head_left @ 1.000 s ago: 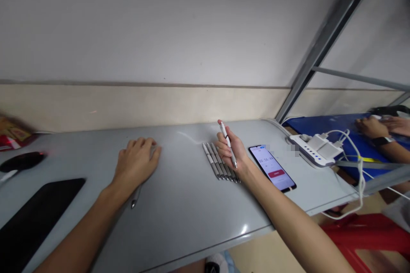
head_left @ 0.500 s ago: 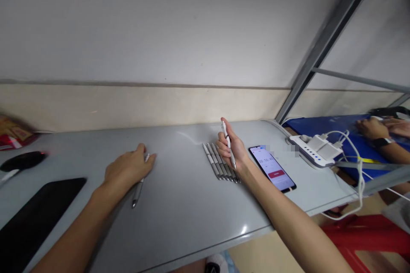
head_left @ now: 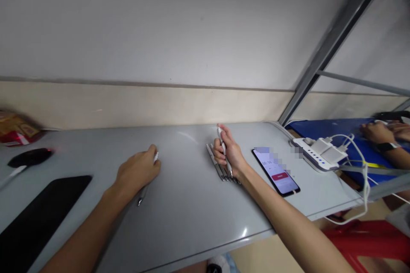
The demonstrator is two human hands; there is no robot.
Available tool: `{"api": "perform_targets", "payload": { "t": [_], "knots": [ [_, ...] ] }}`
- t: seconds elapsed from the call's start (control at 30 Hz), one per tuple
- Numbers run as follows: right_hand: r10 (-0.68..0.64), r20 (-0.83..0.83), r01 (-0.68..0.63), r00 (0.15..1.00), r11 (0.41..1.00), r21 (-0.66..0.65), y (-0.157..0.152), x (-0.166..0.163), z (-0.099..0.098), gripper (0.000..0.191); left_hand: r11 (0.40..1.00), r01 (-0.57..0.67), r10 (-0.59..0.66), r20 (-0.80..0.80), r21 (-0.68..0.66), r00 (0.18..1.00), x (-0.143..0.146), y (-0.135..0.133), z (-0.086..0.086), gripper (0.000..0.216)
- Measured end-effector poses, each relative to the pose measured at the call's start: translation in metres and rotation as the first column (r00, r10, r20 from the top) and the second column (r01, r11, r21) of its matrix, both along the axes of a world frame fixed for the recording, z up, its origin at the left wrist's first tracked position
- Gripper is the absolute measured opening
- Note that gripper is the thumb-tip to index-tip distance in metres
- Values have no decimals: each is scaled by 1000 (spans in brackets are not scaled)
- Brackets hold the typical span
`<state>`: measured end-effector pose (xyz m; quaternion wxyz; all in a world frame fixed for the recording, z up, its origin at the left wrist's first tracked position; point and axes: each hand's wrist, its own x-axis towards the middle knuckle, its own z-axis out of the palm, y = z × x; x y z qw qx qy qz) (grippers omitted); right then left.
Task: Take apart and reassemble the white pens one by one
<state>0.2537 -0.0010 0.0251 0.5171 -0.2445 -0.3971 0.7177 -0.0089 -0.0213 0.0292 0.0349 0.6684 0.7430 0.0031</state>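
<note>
My right hand (head_left: 229, 153) is closed around a white and grey pen (head_left: 224, 150), held tilted just above a row of several grey pens (head_left: 218, 168) lying side by side on the grey table (head_left: 185, 204). My left hand (head_left: 137, 171) rests on the table to the left, fingers curled over another grey pen (head_left: 142, 194) whose tip sticks out below the palm. A phone (head_left: 277, 172) with a lit screen lies right of the pen row.
A white power strip (head_left: 317, 153) with chargers and cables sits at the table's right end. A black mouse (head_left: 30, 158) and black pad (head_left: 38, 209) lie at the left. Another person's hands (head_left: 382, 134) rest on a blue surface at far right. A red stool (head_left: 368, 243) stands below.
My right hand has lowered the pen closer to the pen row. My left hand drew back, then slid slightly right, curling over the single pen.
</note>
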Motion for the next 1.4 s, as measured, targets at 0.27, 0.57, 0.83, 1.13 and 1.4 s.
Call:
{"api": "perform_targets", "payload": {
  "t": [0.27, 0.57, 0.83, 1.13, 1.4],
  "knots": [
    [-39, -10, 39, 999, 999, 20, 4, 0, -1, 33, 1000, 11, -11, -13, 11, 1000, 2, -1, -1, 31],
    [-211, 556, 28, 804, 947, 320, 21, -30, 1, 29, 1000, 7, -7, -21, -2, 1000, 1, 1, -6, 33],
    [-461, 886, -276, 52, 846, 456, 48, -28, -4, 19, 999, 20, -21, 23, 26, 1000, 1, 0, -6, 31],
    [-472, 881, -406, 24, 801, 440, 55, -5, -9, 37, 1000, 23, -23, 34, 18, 999, 0, 1, -5, 32],
    [-422, 906, -355, 29, 843, 404, 55, -4, -8, 31, 999, 30, -31, 26, 44, 999, -1, 1, -6, 30]
  ]
}}
